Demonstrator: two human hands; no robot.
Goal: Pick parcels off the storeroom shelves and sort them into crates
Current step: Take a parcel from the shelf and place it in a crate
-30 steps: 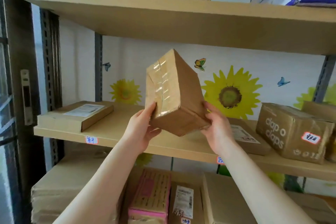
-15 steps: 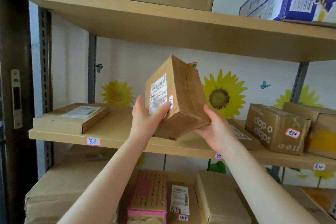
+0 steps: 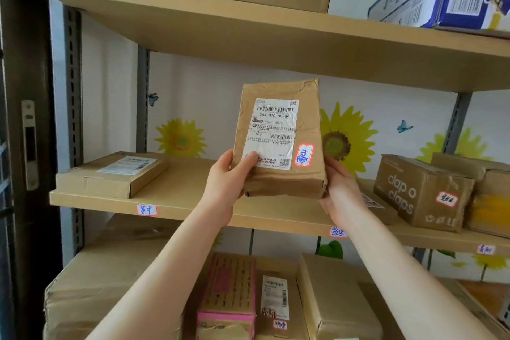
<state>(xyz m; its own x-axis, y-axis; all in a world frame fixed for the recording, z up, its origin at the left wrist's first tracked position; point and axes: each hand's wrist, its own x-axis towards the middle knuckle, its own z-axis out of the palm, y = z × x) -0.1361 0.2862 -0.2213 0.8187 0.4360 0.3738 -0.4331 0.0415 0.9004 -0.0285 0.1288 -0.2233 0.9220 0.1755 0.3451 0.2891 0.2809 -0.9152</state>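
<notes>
We hold a brown parcel [image 3: 278, 141] upright in front of the middle shelf [image 3: 193, 201], label side facing us. Our left hand [image 3: 226, 182] clamps its lower left edge, thumb on the white shipping label [image 3: 274, 132]; our right hand [image 3: 340, 188] closes around the lower right corner, fingers mostly hidden behind. A red-edged sticker [image 3: 304, 155] sits beside the label. A flat box [image 3: 110, 174] lies left on the shelf, a printed box [image 3: 422, 190] right.
</notes>
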